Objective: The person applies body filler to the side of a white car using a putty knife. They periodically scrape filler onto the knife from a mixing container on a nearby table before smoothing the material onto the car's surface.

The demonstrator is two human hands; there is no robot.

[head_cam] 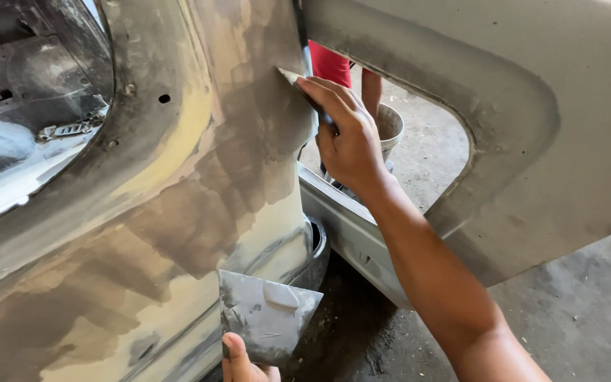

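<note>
Two hands spreading filler on a sanded car body panel.

The right hand [348,138] presses a small spreader [293,78] flat against the car panel [178,212], near the panel's upper right edge beside the door gap; its fingers [327,95] are closed over the spreader, so only the blade's tip shows past the fingertips. At the lower edge of the panel, the left hand [243,362] grips a grey metal board [266,315] by its bottom corner, thumb on its face, with a dab of pale filler [281,293] on it. The open door [518,127] hangs to the right, and a bucket [389,127] stands beyond on the floor [588,311].
</note>
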